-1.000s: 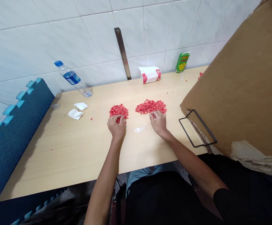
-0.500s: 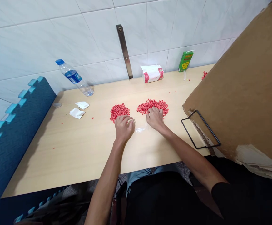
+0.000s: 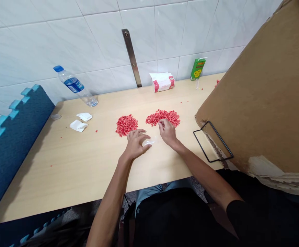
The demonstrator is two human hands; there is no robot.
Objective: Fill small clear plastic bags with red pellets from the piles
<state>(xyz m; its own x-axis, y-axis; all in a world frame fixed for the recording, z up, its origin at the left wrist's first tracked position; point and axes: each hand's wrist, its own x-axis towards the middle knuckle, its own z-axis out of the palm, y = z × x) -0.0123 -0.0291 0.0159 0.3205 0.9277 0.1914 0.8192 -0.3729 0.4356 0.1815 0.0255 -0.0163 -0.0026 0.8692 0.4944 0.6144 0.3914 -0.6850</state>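
Note:
Two heaps of small red pellets lie on a light wooden table (image 3: 69, 161): a left heap (image 3: 126, 124) and a wider right heap (image 3: 163, 117). My left hand (image 3: 136, 142) rests just below the left heap with fingers spread, its fingertips on a small clear plastic bag (image 3: 149, 141). My right hand (image 3: 167, 131) sits at the near edge of the right heap, fingers curled in a pinch; what they hold is too small to make out.
A water bottle (image 3: 75, 86), two white crumpled tissues (image 3: 81, 121), a tissue pack (image 3: 162, 81) and a green drink carton (image 3: 197, 68) stand further back. A large cardboard sheet (image 3: 262, 96) with a black wire handle (image 3: 212, 142) leans at the right. Blue foam mat (image 3: 10, 137) at left.
My left hand left the left heap and moved right onto the clear bag, fingers spreading. My right hand slid left along the near edge of the right heap.

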